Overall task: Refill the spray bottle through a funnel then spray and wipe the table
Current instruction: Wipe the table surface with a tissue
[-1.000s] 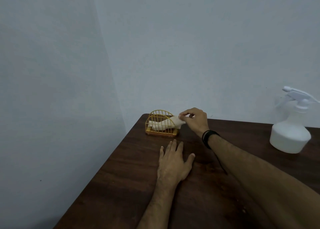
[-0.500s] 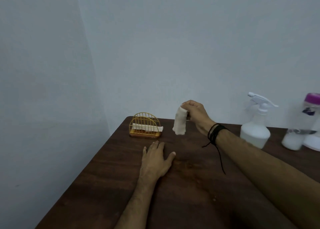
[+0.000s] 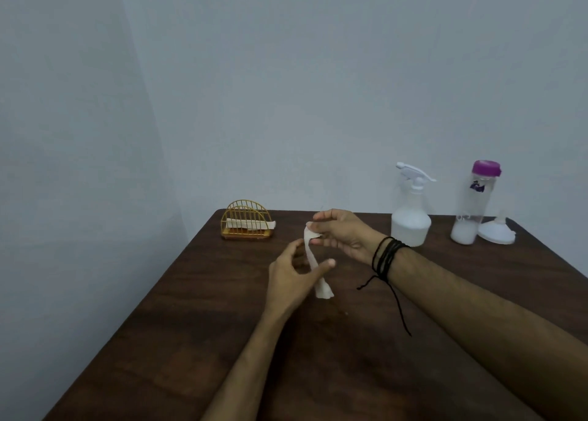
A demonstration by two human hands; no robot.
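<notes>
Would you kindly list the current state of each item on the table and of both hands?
Tissue: off the table, hanging twisted, held at its top.
Right hand: pinches the tissue's top.
Left hand: lifted, fingers around the tissue's middle.
Tissue holder: upright, tissues inside.
Spray bottle: upright, sprayer head on.
Purple-capped bottle: upright, capped.
Funnel: wide end down.

2 bottles [image 3: 410, 220]; 1 funnel [image 3: 497, 231]; 2 hands [image 3: 292, 277]

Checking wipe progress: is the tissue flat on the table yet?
No, the tissue hangs above the table, pinched by the right hand.
</notes>
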